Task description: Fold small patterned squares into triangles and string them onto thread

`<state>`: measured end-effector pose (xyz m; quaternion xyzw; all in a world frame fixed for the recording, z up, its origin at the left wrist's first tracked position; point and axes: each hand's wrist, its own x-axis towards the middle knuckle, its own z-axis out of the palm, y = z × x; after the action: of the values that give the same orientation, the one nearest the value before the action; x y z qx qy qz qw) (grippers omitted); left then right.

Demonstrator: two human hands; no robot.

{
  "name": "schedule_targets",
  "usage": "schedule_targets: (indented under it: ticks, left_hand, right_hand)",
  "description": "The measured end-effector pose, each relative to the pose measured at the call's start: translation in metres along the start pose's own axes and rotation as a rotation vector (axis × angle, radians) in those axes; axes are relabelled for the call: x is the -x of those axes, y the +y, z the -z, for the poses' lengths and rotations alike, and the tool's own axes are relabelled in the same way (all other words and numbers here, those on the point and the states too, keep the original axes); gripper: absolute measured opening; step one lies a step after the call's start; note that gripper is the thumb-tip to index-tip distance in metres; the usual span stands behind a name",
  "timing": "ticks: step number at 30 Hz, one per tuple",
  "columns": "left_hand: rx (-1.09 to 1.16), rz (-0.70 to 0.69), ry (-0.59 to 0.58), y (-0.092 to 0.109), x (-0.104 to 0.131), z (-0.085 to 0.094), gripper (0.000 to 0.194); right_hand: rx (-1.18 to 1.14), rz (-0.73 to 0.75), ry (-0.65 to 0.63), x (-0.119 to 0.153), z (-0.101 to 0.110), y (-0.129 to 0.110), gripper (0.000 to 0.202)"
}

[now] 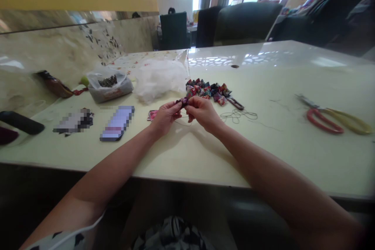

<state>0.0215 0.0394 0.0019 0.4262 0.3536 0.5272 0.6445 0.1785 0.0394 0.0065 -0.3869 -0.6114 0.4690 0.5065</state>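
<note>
Between both hands, above the pale table (187, 160), is a small dark purple patterned fabric piece (184, 102). My left hand (165, 117) pinches it from the left, and my right hand (203, 112) has its fingers closed at its right side. Any needle is too small to make out. Just behind the hands lies a pile of colourful folded fabric pieces (209, 90), with small dark-handled snips (235, 103) beside it. Loose thread (240, 116) curls on the table to the right. A pink patterned piece (152, 115) lies next to my left hand.
Large scissors with red and yellow handles (325, 120) lie at right. A phone (117, 123), dark fabric scraps (88, 119), a bag of dark bits (108, 86), a white plastic bag (158, 80) and a dark cylindrical object (23, 122) are at left. Chairs (249, 23) stand beyond the table.
</note>
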Motion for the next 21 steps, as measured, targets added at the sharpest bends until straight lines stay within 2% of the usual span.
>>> schedule_targets:
  ticks: [5,9,12,18,21]
  left_hand:
    - [0.024,0.002,0.015,0.000,0.001,-0.001,0.032]
    - [0.139,0.075,0.048,0.001,0.001,0.000,0.019]
    - [0.143,0.102,0.061,0.001,0.001,0.000,0.013]
    - [0.025,0.011,-0.019,0.000,0.003,-0.002,0.031]
    - [-0.009,-0.020,-0.021,-0.001,0.004,-0.004,0.031]
  right_hand:
    - [-0.010,-0.037,0.006,0.000,0.001,-0.004,0.014]
    - [-0.054,-0.105,0.001,0.002,0.002,-0.010,0.013]
    - [-0.117,-0.122,-0.027,0.003,0.001,-0.013,0.013]
    - [-0.143,-0.129,-0.025,0.005,0.001,-0.012,0.013]
    - [-0.141,-0.128,-0.026,0.005,0.001,-0.012,0.011]
